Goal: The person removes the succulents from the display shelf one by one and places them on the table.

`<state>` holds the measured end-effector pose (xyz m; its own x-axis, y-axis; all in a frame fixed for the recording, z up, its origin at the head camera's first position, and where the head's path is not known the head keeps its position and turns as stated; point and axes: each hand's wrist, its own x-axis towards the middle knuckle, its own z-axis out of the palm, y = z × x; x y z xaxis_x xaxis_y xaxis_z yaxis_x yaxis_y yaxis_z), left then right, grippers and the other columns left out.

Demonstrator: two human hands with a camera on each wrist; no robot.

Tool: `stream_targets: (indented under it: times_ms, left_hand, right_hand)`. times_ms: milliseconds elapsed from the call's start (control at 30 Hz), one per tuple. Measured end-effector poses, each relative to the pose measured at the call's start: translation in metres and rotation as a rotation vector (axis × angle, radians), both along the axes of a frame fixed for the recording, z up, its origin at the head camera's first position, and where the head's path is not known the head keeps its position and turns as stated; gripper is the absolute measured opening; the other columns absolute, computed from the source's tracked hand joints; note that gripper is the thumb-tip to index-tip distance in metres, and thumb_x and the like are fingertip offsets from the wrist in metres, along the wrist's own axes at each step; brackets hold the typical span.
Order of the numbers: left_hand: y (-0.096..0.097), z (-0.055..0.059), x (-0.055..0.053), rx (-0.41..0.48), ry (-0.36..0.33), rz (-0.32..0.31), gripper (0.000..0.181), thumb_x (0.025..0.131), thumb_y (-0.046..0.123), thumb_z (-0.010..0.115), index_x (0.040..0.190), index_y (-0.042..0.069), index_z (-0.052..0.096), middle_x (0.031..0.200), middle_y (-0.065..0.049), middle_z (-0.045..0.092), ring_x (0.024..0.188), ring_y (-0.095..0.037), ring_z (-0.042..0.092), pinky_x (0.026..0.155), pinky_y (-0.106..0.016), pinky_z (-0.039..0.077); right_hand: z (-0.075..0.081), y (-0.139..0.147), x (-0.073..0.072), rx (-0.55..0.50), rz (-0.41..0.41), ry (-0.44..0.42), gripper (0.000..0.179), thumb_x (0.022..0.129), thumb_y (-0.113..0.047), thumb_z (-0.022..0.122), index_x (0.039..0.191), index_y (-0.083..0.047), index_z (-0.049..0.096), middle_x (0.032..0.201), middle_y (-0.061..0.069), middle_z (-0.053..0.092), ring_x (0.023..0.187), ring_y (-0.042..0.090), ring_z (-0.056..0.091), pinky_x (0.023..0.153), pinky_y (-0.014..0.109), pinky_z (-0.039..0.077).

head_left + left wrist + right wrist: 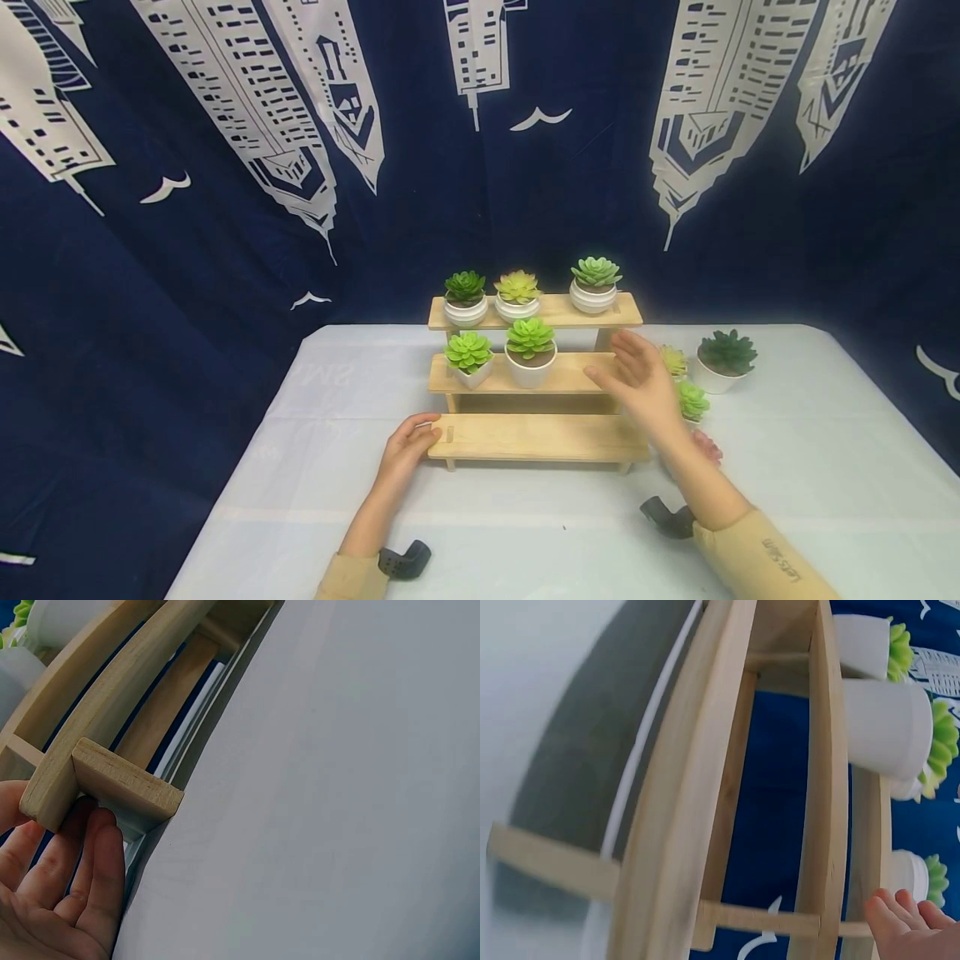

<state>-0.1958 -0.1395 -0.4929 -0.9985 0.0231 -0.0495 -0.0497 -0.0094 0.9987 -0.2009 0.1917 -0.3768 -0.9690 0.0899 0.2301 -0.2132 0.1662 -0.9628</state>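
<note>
A three-tier wooden plant stand (540, 438) stands on the table. At the left end of its lowest step, my left hand (405, 454) holds the board edge; the left wrist view shows the thumb and fingers pinching the board (56, 784) beside its leg. My right hand (643, 387) is raised at the right end of the middle step, fingers extended and holding nothing. Nearest to it on that step is a bright green succulent in a round white pot (530, 372), with a smaller green succulent (469, 357) to its left. Three potted succulents, including a pale green one (596, 283), sit on the top step.
Right of the stand, a dark green potted succulent (726, 358) is on the white tablecloth (817, 433). Beside it are a yellowish one (674, 360), a light green one (693, 401) and a pink one (707, 447), partly hidden by my right arm. A dark blue patterned curtain (480, 192) hangs behind.
</note>
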Motion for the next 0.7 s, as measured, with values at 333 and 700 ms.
stream_targets:
  times_ms: [333, 700]
  left_hand:
    - [0.000, -0.001, -0.001, 0.009, 0.028, -0.011, 0.035, 0.091, 0.013, 0.060, 0.122, 0.000, 0.054, 0.111, -0.016, 0.064, 0.092, -0.016, 0.063, 0.079, -0.026, 0.049]
    - [0.000, -0.001, -0.001, 0.010, 0.015, -0.003, 0.034, 0.090, 0.013, 0.060, 0.121, 0.001, 0.055, 0.112, -0.015, 0.064, 0.095, -0.017, 0.062, 0.081, -0.027, 0.049]
  right_hand:
    - [-0.005, -0.024, -0.001, -0.035, 0.087, -0.034, 0.074, 0.082, -0.005, 0.072, 0.140, 0.005, 0.029, 0.140, 0.021, 0.040, 0.131, 0.030, 0.037, 0.106, 0.034, 0.031]
    - [-0.013, -0.043, -0.010, -0.060, 0.166, -0.059, 0.077, 0.078, -0.006, 0.076, 0.140, 0.003, 0.030, 0.138, 0.022, 0.042, 0.130, 0.032, 0.039, 0.101, 0.036, 0.037]
